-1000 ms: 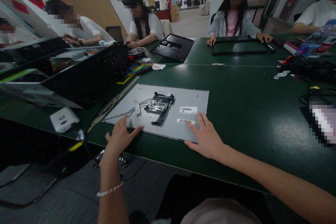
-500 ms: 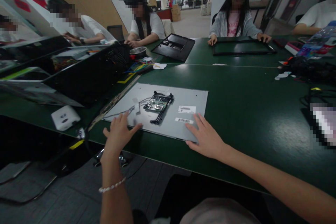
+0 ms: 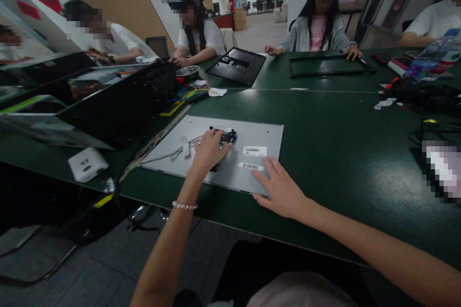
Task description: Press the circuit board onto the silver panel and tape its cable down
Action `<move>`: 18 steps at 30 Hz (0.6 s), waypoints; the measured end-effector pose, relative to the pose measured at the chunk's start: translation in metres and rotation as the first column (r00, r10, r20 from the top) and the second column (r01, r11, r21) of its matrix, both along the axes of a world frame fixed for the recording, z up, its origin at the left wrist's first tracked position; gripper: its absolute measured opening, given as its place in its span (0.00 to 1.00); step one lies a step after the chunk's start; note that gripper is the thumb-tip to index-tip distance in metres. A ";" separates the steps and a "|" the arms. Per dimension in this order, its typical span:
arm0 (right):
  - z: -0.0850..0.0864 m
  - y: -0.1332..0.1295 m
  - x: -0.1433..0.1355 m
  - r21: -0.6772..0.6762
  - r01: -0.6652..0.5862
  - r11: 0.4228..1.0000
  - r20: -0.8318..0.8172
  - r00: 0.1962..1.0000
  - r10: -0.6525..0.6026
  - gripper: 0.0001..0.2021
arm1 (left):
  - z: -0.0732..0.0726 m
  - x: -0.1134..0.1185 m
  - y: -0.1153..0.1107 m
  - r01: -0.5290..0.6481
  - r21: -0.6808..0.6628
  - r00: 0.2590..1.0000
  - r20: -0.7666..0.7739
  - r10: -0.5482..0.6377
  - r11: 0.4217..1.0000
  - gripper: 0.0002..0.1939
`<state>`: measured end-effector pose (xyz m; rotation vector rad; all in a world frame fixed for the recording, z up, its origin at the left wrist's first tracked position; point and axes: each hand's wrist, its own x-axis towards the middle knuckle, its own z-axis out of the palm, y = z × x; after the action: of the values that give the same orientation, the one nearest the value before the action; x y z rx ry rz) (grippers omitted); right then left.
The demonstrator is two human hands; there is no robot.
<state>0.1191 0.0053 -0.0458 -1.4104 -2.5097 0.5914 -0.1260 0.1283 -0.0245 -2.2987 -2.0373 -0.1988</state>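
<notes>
A flat grey display panel (image 3: 257, 133) lies back side up on the green table in front of me. On it sits a circuit board in a black plastic bracket (image 3: 231, 135), partly covered by my left hand (image 3: 208, 151). The fingers of that hand are spread over the board, thumb on its right side; whether they press on it I cannot tell. My right hand (image 3: 283, 189) rests open at the panel's near right corner, fingertips close to two white labels (image 3: 255, 151). Thin grey cables (image 3: 173, 154) with a piece of tape run left from the board.
At the left stand an opened black computer case (image 3: 122, 100) and a small white box (image 3: 86, 164). A black back cover (image 3: 239, 64) lies across the table, and a co-worker's hand touches a black frame (image 3: 333, 74). Right: a plastic bottle (image 3: 432, 57) and dark cables (image 3: 414, 93).
My left hand has moved right and forward from the panel's near edge onto the circuit board. My right hand has stayed in place. A co-worker's hand has left the black frame.
</notes>
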 end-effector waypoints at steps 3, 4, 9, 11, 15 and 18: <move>-0.002 0.000 0.000 0.013 0.003 1.000 -0.019 1.000 -0.003 0.34 | 0.005 0.010 0.009 0.014 -0.021 0.999 -0.042 -0.015 1.000 0.28; -0.003 0.000 0.000 0.015 0.004 1.000 -0.024 1.000 -0.003 0.34 | 0.005 0.013 0.010 -0.003 -0.032 0.998 -0.060 0.001 0.999 0.28; -0.004 0.001 0.000 0.016 -0.001 1.000 -0.037 0.999 0.001 0.33 | -0.003 0.019 0.009 -0.187 -0.094 0.974 -0.148 0.172 0.978 0.34; -0.004 0.002 0.000 0.008 -0.005 1.000 -0.038 0.999 0.005 0.34 | -0.008 0.016 0.013 -0.209 -0.119 0.969 -0.156 0.189 0.971 0.34; -0.005 0.003 0.000 -0.001 -0.005 1.000 -0.036 0.999 0.005 0.34 | -0.011 0.010 0.035 -0.213 -0.127 0.970 -0.148 0.194 0.969 0.32; -0.007 0.001 0.000 0.030 -0.002 1.000 -0.033 0.999 0.003 0.33 | -0.009 0.007 0.056 -0.249 -0.135 0.964 -0.130 0.232 0.959 0.32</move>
<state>0.1188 0.0067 -0.0527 -1.3757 -2.4843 0.5703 -0.1192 0.1840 -0.0335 -2.0561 -2.3189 0.0997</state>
